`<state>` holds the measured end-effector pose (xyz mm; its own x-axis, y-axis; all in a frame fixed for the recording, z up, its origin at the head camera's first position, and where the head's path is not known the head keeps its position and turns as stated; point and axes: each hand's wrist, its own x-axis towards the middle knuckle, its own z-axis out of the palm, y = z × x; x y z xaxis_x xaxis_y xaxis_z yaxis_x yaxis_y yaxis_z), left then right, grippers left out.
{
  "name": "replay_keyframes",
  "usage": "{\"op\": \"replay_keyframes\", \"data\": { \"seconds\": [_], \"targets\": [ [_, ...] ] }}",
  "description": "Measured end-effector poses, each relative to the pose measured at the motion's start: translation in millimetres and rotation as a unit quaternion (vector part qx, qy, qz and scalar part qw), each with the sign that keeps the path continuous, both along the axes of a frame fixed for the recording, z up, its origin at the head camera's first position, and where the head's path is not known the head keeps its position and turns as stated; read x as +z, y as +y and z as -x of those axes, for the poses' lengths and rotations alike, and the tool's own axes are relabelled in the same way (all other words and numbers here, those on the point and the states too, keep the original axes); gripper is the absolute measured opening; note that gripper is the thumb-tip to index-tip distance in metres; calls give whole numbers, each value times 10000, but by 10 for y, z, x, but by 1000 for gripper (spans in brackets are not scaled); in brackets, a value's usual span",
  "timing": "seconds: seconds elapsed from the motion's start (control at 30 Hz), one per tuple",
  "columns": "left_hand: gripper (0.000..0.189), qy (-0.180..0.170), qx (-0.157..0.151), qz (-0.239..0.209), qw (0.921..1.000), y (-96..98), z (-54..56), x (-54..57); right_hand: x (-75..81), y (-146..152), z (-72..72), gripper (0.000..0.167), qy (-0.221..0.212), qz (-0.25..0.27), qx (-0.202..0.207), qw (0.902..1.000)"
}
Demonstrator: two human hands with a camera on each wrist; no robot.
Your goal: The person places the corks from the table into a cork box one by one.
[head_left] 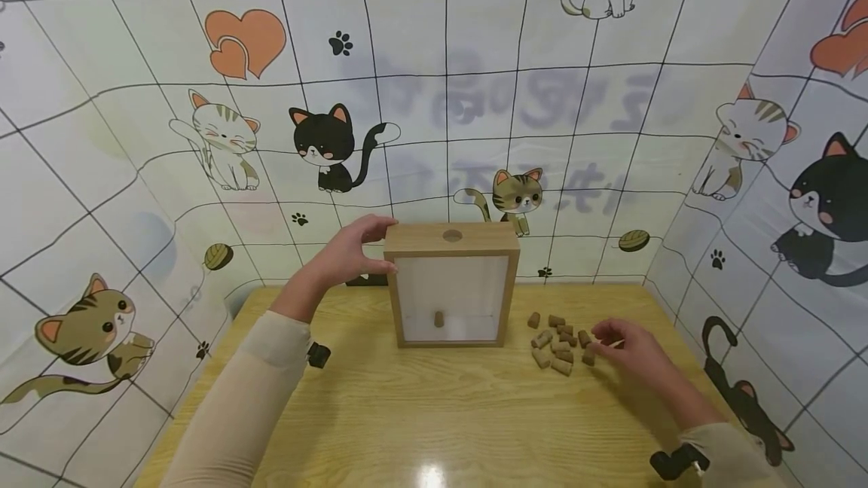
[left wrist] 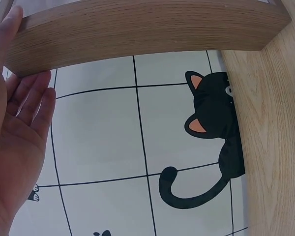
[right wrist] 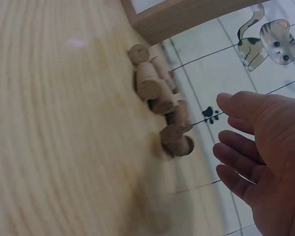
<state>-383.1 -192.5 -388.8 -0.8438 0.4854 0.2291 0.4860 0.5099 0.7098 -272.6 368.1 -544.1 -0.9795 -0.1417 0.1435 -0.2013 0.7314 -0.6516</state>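
Observation:
A shallow wooden box with a clear front stands upright at the back of the table, a round hole in its top. One cork shows low behind the front panel. My left hand grips the box's upper left corner, thumb on the front and fingers behind; the left wrist view has the box's side wall between them. To the right of the box lie several loose corks. Beside their right edge is my right hand, fingers loosely bent and holding nothing. The right wrist view shows it apart from the corks.
The pale wooden table ends at a back wall covered with a cat-print sheet. More of this sheet rises along both sides. Dark wrist devices sit at my left cuff and right cuff.

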Motion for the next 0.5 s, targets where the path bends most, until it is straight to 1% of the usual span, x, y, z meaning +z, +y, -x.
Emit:
{"op": "replay_keyframes", "data": {
  "seconds": [0.2,0.33,0.5],
  "targets": [
    [91,-29,4,-1,10000,-4,3,-6,-159,22,-37,34,-293,119,-221,9993],
    [91,-36,32,4,10000,-8,4,-7,-252,33,-53,39,-468,180,-277,9984],
    [90,-38,10,-1,10000,-8,3,-6,-363,41,-67,37,-351,26,-275,9990]
  ]
}}
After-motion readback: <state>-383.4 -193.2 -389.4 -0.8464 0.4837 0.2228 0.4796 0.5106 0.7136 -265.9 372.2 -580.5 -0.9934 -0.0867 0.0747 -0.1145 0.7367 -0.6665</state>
